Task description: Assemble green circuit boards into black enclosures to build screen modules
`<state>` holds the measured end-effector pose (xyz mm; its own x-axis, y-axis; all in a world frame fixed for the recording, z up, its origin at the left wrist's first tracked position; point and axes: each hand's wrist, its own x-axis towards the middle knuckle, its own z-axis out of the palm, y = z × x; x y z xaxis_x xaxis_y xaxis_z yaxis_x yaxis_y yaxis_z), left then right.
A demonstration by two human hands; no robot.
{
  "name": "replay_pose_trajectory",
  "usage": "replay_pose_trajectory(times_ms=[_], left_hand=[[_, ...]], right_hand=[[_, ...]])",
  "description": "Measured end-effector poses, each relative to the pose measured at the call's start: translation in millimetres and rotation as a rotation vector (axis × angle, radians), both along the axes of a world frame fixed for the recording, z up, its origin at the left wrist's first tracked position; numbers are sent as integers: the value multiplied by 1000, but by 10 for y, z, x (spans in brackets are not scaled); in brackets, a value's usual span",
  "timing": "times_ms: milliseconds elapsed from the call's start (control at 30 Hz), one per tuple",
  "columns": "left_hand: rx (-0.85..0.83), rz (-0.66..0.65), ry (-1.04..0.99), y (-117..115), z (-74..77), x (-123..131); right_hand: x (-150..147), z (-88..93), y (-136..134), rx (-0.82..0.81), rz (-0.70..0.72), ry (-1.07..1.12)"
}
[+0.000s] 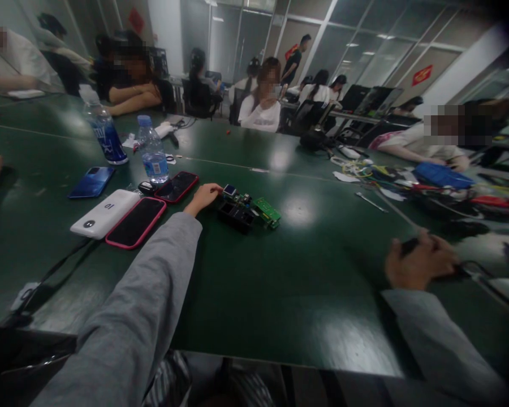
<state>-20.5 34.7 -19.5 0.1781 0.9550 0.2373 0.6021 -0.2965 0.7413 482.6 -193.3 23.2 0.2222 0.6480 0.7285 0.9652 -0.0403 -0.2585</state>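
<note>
My left hand [203, 196] reaches over the green table [297, 271], its fingertips at the left end of a small electronic assembly with a square screen [230, 190]. A black casing [236, 215] lies just in front of it, and a green circuit board [267, 212] adjoins on the right. At the right, my right hand [419, 261] is curled around a dark object [410, 246], blurred and partly hidden by the fingers. A cable runs near that hand.
Left of my left hand lie phones [136, 222], a white power bank [106, 213] and two bottles [153, 151]. Tangled wires and a blue item [443, 176] cover the far right. A metal tool [372, 202] lies nearer. People sit across the table.
</note>
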Motion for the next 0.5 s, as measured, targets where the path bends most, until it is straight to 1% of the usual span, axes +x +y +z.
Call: replay_pose_trajectory(times_ms=[33,100,167,233,267,300,367,433,500], left_hand=[[5,1,5,-23,16,1],[36,-2,14,-78,53,8],[70,1,31,-141,85,17],[91,18,58,-198,104,26],[99,28,73,-222,108,29],[108,37,85,-240,108,31],[124,40,103,-265,101,30],[124,37,102,-276,92,25],[118,34,84,-281,88,21]], right_hand=[[-236,-65,106,35,-40,3],[-795,-169,337,11,100,13],[-1375,-221,569,-73,299,36],[-1851,-231,785,-129,407,42],[-2023,-229,881,-162,440,44],[-2147,-226,966,-208,469,40],[-2264,-225,1091,-294,508,42],[-2242,-230,1138,-356,541,66],[-2099,-238,1106,-384,560,98]])
